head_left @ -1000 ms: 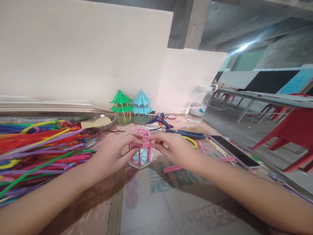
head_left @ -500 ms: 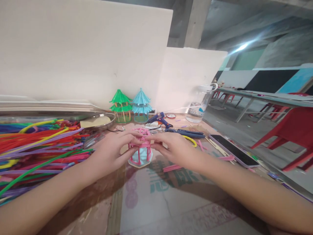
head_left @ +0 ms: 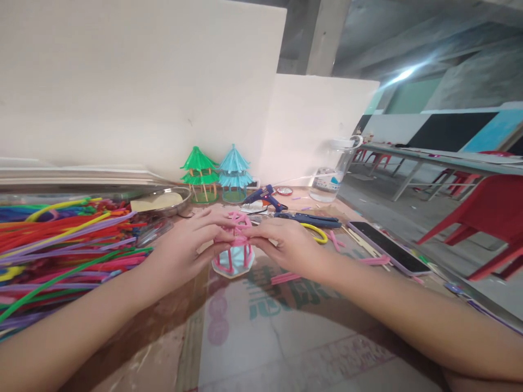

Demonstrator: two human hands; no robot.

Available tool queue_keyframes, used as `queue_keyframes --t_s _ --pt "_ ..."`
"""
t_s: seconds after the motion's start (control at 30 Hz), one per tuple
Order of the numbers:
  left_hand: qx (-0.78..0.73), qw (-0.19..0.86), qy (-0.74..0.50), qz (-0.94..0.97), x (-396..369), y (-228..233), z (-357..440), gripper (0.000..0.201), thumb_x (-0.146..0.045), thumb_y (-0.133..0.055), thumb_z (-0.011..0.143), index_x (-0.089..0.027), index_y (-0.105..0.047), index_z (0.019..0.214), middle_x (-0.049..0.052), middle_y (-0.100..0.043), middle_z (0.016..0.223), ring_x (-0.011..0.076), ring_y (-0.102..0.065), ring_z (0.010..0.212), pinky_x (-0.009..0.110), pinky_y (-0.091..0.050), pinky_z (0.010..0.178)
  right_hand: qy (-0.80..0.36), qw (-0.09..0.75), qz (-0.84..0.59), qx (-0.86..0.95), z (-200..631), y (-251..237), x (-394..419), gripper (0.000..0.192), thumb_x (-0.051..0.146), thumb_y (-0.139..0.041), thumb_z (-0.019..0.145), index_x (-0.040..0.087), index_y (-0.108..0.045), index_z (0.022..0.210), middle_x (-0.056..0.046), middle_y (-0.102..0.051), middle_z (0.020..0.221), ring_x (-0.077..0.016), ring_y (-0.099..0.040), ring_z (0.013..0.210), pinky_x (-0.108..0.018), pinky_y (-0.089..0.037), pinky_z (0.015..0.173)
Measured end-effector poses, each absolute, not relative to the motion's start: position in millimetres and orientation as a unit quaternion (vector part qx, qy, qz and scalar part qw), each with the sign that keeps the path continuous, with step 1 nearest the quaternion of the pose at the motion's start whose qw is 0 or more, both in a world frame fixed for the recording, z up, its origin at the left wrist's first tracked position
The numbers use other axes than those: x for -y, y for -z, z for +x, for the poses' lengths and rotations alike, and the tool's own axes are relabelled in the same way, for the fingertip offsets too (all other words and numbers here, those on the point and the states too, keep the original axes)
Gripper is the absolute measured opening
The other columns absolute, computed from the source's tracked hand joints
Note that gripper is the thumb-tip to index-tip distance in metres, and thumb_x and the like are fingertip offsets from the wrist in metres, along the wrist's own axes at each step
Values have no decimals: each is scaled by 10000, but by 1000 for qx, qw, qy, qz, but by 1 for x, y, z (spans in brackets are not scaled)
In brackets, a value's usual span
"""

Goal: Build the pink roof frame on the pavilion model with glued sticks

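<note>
A small pink pavilion model (head_left: 231,260) with thin posts and an octagonal pale-blue base stands upright on the printed board in front of me. My left hand (head_left: 192,239) has its thumb and fingers closed on the left side of the model's middle band. From the other side, my right hand (head_left: 281,239) pinches the same pink band between thumb and fingertips. The fingers cover part of the band and the upper frame. Pink pipe cleaner pieces (head_left: 286,278) lie on the board under my right wrist.
Colourful pipe cleaners (head_left: 61,250) are heaped at left beside a metal bowl (head_left: 175,201). Behind stand a green pavilion (head_left: 199,171) and a blue pavilion (head_left: 235,171). A glue gun (head_left: 265,197), dark-blue pliers (head_left: 310,220), a phone (head_left: 388,246) and a plastic jug (head_left: 330,171) are towards the right.
The view has shifted slightly. Both hands stay at the pink band, with only small finger movements; the model remains in nearly the same place.
</note>
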State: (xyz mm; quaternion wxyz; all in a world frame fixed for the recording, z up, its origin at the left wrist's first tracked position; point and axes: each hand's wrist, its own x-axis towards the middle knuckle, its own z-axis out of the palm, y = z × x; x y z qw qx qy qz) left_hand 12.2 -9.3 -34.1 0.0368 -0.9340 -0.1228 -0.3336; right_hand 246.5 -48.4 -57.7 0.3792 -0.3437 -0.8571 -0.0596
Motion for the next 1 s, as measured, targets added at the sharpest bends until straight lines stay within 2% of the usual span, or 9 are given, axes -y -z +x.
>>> queue_keyframes --t_s 0.1,0.43,0.67,0.8,0.9,1.0 --pt "120 75 337 -931 8 35 12 177 -218 -496 987 -227 -672 986 53 -739 1093 183 -675 1076 445 -473 1058 52 375 -350 857 245 57 51 197 199 -577 950 209 -745 1053 -59 -783 924 -176 -712 837 -274 -530 764" --pt "104 90 364 -921 2 36 11 145 -228 -556 967 -248 -659 1066 36 -744 1065 175 -688 1050 407 -511 1021 44 366 -345 863 246 57 50 199 181 -584 947 195 -733 1078 -57 -780 972 -170 -707 865 -264 -519 783" --pt "93 93 359 -924 2 33 10 108 -217 -555 959 -244 -657 976 40 -759 1027 188 -693 1047 440 -500 1029 30 368 -342 864 246 57 50 205 204 -567 965 214 -732 1086 -42 -783 955 -158 -708 838 -255 -520 762" --pt "98 88 361 -923 3 34 10 116 -204 -552 953 -237 -664 959 44 -757 1002 182 -699 1011 443 -502 1029 90 372 -323 866 247 60 49 199 196 -560 964 183 -725 1075 -69 -775 919 -169 -706 813 -265 -523 727" --pt "114 76 355 -925 4 34 11 137 -206 -541 950 -237 -675 940 43 -758 995 185 -698 1006 447 -506 1026 164 356 -304 868 247 60 52 228 209 -514 985 166 -713 1086 -106 -761 915 -189 -702 836 -300 -531 760" --pt "112 80 355 -925 5 33 12 139 -208 -542 950 -238 -674 924 41 -758 988 188 -695 1011 451 -512 1016 205 346 -311 861 245 59 55 244 232 -481 1005 165 -708 1063 -100 -755 877 -181 -695 806 -295 -525 751"
